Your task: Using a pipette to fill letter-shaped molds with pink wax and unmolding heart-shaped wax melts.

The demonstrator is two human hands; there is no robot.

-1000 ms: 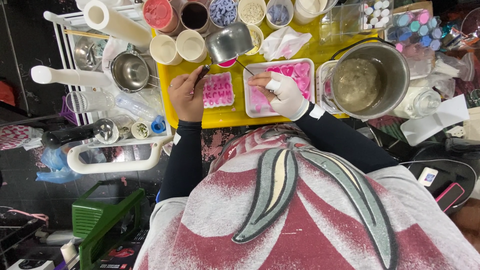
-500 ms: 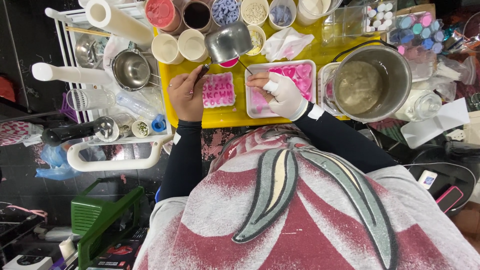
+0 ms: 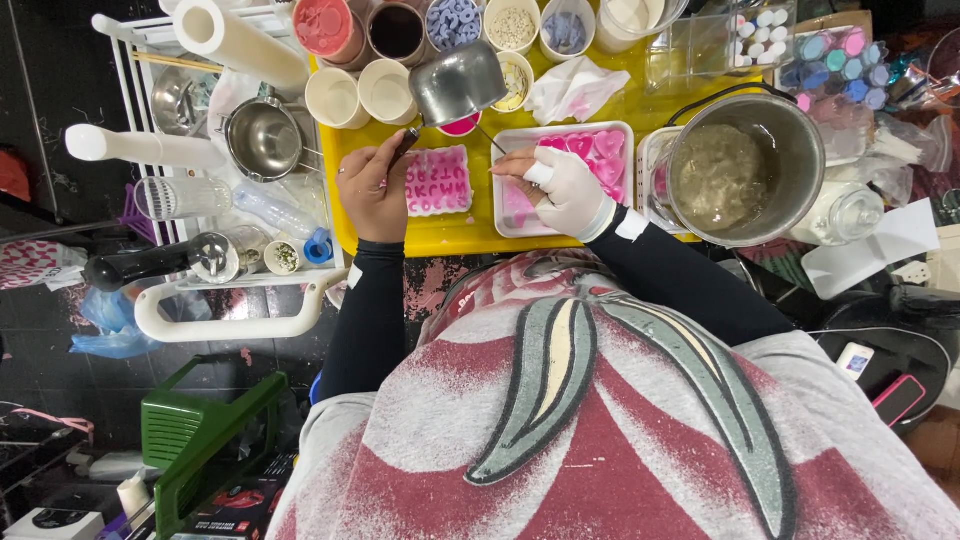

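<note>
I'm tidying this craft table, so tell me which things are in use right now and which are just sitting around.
In use:
left hand gripping small steel saucepan
pink letter-shaped mould
gloved right hand over white tray of pink hearts

Lying about:
large steel pot
white paper cups
crumpled white tissue
white cardboard roll

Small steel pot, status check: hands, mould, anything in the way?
Left hand holds small steel pot by its handle, tilted over pink mould. Gloved right hand rests on heart tray. Cups crowd close.
</note>
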